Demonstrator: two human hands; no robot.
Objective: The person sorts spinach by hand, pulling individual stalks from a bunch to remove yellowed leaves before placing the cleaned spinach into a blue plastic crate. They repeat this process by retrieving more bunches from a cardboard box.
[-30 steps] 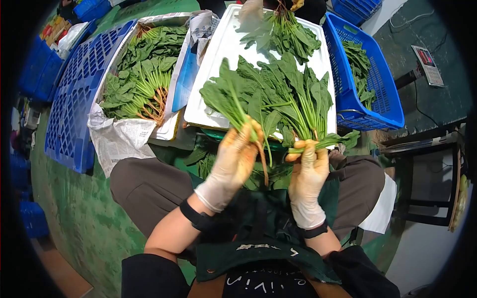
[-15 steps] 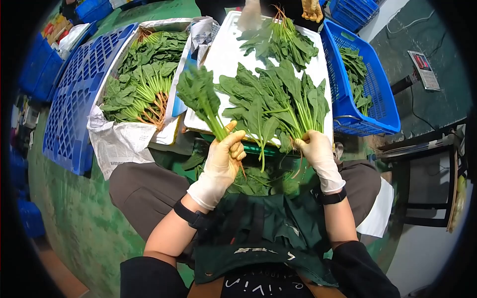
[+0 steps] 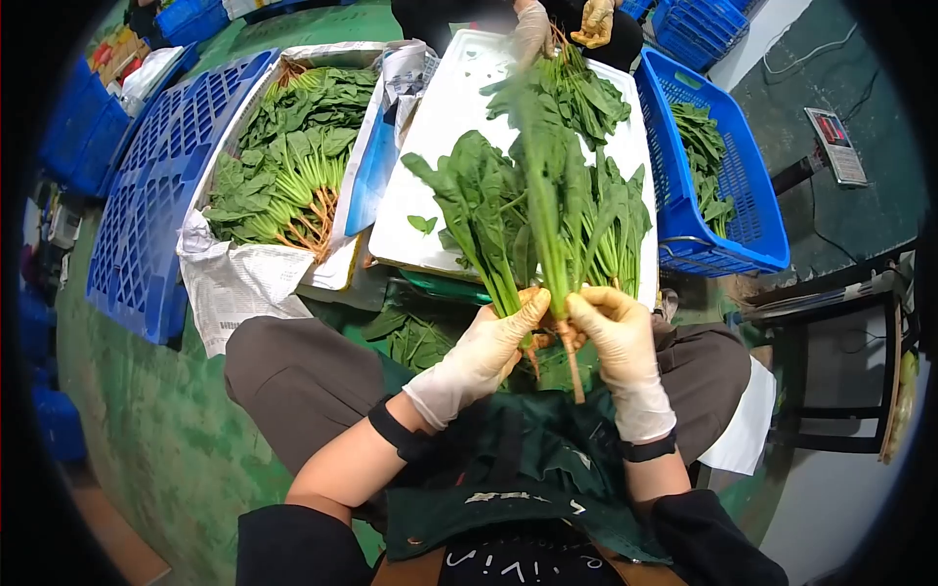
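My left hand [image 3: 489,342], in a pale glove, is closed round the lower stems of a small spinach bunch [image 3: 474,195], leaves pointing up. Close beside it, my gloved right hand [image 3: 625,342] pinches a spinach plant [image 3: 551,234] just above its long pinkish root. That plant's leaves are blurred at the top. Both hands are over my lap, almost touching. Beyond them, more spinach [image 3: 618,230] lies on a white foam board [image 3: 391,225], with another spinach pile [image 3: 581,98] at its far end.
A co-worker's gloved hands [image 3: 531,34] are at the board's far edge. A paper-lined box [image 3: 200,210] of spinach stands left, beside a blue pallet [image 3: 147,215]. On the right are a blue crate [image 3: 728,256] holding spinach and a scale [image 3: 835,146]. Fallen leaves [image 3: 415,337] lie below the board.
My left hand has moved right with its bunch. My right hand has come back from the pile with a spinach plant, bringing the hands together. The co-worker's hand has shifted right.
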